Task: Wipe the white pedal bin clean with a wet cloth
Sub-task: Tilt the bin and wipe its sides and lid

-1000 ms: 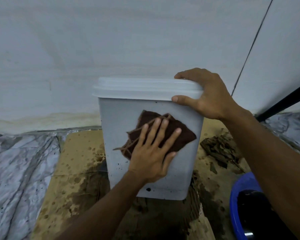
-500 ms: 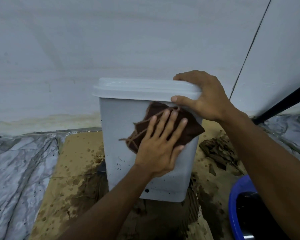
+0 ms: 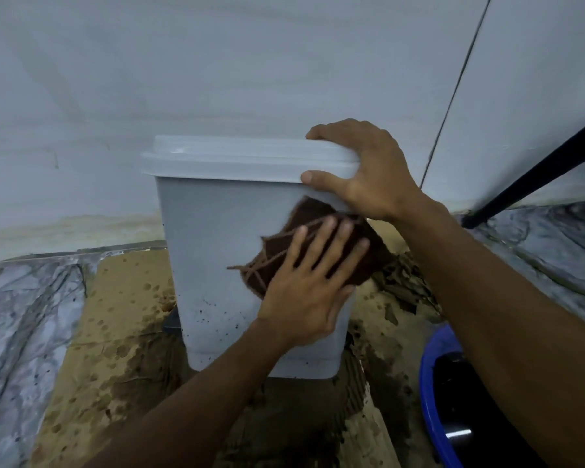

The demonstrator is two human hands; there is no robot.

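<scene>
The left grip (image 3: 304, 288), fingers straight, presses the brown cloth (image 3: 318, 212) flat on the white pedal bin (image 3: 217, 244), while the right grip (image 3: 368, 170) clasps the lid (image 3: 237, 160) at its corner.

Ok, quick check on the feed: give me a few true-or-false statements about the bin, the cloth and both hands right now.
1. The left hand presses the brown cloth flat against the front wall of the white pedal bin. True.
2. The lid stands open. False: it is shut, and the right hand holds its right corner.
3. Dark specks dot the lower front wall. True.
4. The blue basin sits left of the bin. False: it is at the lower right.
5. The bin stands on bare marble. False: wet cardboard lies under it.
</scene>
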